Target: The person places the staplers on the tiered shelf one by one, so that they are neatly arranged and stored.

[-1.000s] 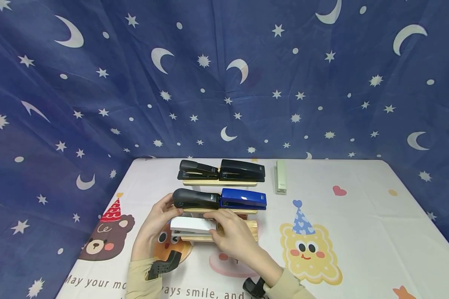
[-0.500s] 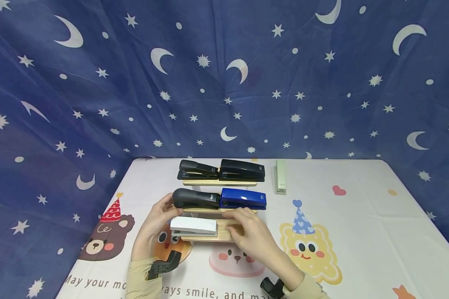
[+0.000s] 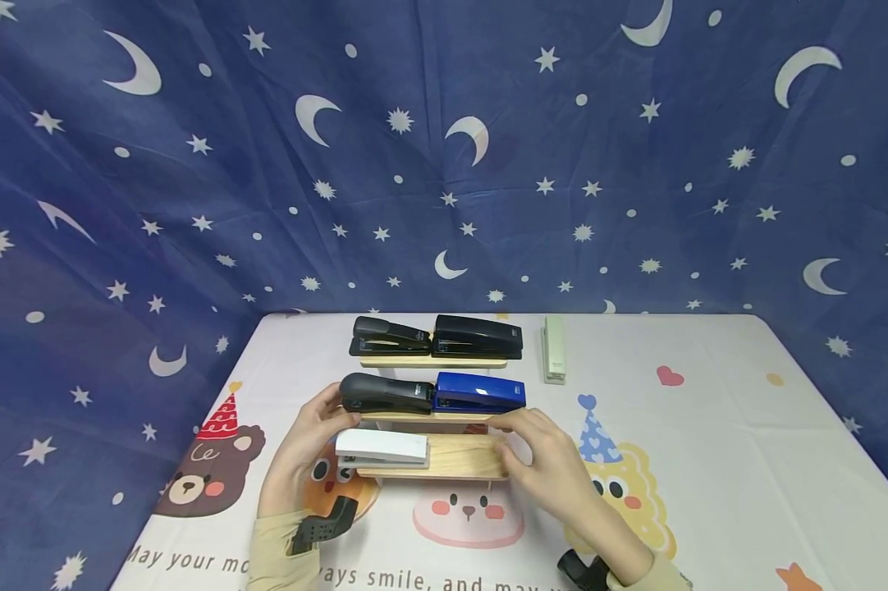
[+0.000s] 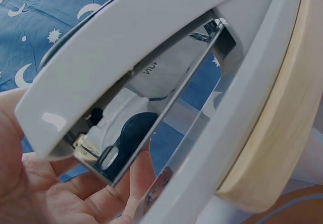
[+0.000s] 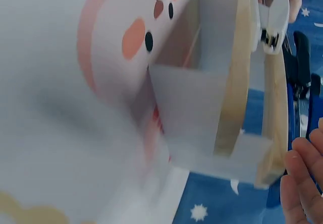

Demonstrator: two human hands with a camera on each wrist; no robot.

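Note:
A tiered display stand with wooden shelves [image 3: 466, 456] and pale side panels bears several staplers. On the left half of its lowest shelf lies a white stapler [image 3: 382, 446]; in the left wrist view its open mouth fills the middle. My left hand [image 3: 314, 427] holds the left end of the stand by the middle shelf, thumb in front, other fingers partly hidden behind. A black stapler [image 3: 385, 392] sits there, with a blue stapler [image 3: 479, 391] to its right. At the right end of that shelf, my right hand [image 3: 543, 460] has its fingers loosely extended and holds nothing.
The top shelf carries a small black stapler [image 3: 391, 335] and a larger black stapler [image 3: 477, 335]. A pale green stapler [image 3: 554, 351] lies on the printed tablecloth [image 3: 717, 460] to the right of the stand. A starry blue curtain [image 3: 636, 205] hangs behind the table.
My right hand has let go of the white stapler's right end and moved right along the stand to its right end. The left hand and all the staplers have stayed put.

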